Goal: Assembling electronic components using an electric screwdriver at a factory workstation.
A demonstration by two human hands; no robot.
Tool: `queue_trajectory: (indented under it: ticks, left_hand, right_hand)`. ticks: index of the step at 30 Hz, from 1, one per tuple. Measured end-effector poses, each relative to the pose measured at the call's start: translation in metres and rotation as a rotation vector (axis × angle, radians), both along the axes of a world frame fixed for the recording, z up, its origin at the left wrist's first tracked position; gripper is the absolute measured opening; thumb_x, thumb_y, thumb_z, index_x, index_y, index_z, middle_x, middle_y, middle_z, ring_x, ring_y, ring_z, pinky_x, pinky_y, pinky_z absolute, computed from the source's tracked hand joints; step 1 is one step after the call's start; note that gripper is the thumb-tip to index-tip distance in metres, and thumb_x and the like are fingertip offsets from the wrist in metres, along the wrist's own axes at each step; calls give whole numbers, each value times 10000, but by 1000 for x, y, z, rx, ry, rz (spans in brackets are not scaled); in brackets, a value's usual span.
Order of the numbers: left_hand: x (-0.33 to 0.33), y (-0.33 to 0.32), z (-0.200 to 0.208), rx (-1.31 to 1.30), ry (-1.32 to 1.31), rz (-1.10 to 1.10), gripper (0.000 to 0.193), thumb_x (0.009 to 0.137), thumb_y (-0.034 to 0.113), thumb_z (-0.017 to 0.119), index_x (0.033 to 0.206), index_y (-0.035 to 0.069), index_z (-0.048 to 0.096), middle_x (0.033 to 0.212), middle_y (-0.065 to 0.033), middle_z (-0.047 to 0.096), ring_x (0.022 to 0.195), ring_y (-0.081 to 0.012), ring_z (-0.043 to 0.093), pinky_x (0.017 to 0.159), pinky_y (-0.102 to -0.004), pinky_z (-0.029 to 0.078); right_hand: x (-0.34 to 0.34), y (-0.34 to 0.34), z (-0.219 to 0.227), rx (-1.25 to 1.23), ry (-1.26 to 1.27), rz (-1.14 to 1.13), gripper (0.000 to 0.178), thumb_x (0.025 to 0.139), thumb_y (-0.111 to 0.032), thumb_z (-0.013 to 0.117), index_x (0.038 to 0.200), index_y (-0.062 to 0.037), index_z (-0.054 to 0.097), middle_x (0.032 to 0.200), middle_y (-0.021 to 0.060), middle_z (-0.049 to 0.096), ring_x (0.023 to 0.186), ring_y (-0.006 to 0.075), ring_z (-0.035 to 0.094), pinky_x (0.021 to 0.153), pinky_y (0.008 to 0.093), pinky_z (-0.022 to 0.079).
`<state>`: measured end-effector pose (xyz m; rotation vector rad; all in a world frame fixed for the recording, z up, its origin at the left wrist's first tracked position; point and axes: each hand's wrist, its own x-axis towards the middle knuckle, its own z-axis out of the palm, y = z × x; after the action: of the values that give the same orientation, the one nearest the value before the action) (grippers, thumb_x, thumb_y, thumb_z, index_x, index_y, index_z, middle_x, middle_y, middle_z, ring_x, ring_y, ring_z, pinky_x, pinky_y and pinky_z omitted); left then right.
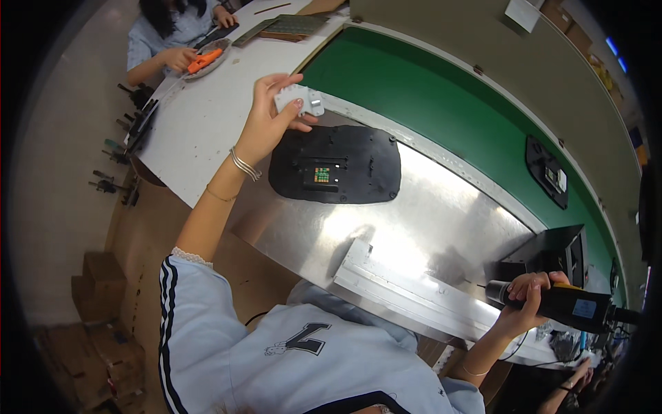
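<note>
My left hand (pixel 272 110) is raised above the far left of the metal work surface, its fingers round a small white plastic part (pixel 298 101) with a metallic piece at one end. Just below it lies a black plastic housing (pixel 358 165), wide and rounded, with a small green and yellow circuit patch in a recess. My right hand (pixel 527 300) grips a black electric screwdriver (pixel 569 307) at the right. The tool lies nearly sideways, its thin bit pointing left over the metal surface. A gap separates the bit from the housing.
A green conveyor belt (pixel 427 90) runs behind the metal surface (pixel 427 207), carrying another black housing (pixel 547 172). A black box (pixel 558 252) stands at the right. Along the near edge runs a pale metal rail (pixel 407 283). Across the white table (pixel 186 131), a co-worker's hand touches an orange tool (pixel 205 61).
</note>
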<state>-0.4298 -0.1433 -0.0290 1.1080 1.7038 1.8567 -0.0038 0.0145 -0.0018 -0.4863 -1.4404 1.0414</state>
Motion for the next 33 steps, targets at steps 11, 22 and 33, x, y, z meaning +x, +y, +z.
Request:
queue_trajectory:
  ticks: [11,22,33]
  left_hand:
    - [24,20,16,-169,-133,-223,344,932,125,604,1242,28,490,959,-101,659,804,-132,651,735,-251,527]
    - [16,37,15,-124,1488,91,364,735,-26,638,1064,129,654,1062,-18,673,914,-213,628,793,-334,488]
    - [40,42,10,-417,1083,-485,236,789,59,674,1021,97,657,989,-61,668,927,-247,617,830,-334,474]
  right_hand:
    - [1,-5,5,-22,19,-66,302,821,-17,604,1060,-10,420,605,33,465,412,97,389,409,228,380]
    - [7,-8,-1,-25,-20,-63,323,819,-41,616,1092,-31,444,642,27,465,458,88,398,450,235,370]
    - [1,-6,-6,-22,8,-52,301,820,2,585,1069,-17,418,652,33,494,428,90,399,414,237,388]
